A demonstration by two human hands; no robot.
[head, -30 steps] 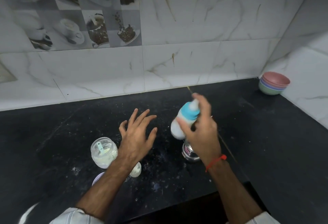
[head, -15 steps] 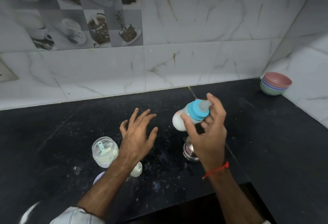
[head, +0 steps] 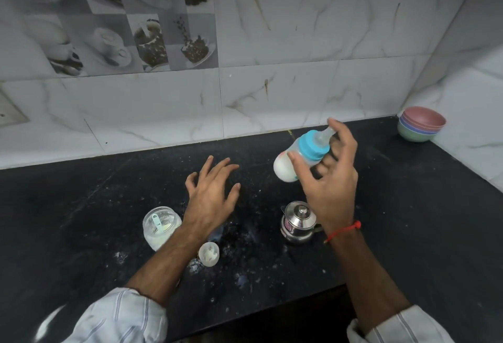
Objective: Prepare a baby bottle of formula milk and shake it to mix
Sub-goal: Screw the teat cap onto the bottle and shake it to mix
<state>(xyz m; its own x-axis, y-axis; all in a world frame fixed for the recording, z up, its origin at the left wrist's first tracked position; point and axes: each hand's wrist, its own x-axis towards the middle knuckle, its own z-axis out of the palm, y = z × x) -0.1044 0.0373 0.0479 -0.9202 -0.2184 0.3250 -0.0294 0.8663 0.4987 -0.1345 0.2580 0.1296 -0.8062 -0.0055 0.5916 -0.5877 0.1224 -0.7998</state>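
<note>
The baby bottle (head: 296, 158) is up in the air over the black desk (head: 408, 206), tilted with its teat pointing up and right, blue collar screwed on, white milk pooled in the base. The right hand (head: 330, 179) has it: thumb on the near side, fingers curled behind, 1 fingertip up by the teat. The left hand (head: 211, 195) hovers low over the desk, fingers spread, holding nothing. Below sit the open formula jar (head: 160, 227) with a scoop inside, the clear bottle cap (head: 209, 253) lying loose, and a small lidded steel pot (head: 298, 223). Powder dusts the desk. By my read, filling and closing are done and this is the shaking stage. The cap is not yet on. Stacked bowls (head: 420, 127) wait in the corner.
</note>
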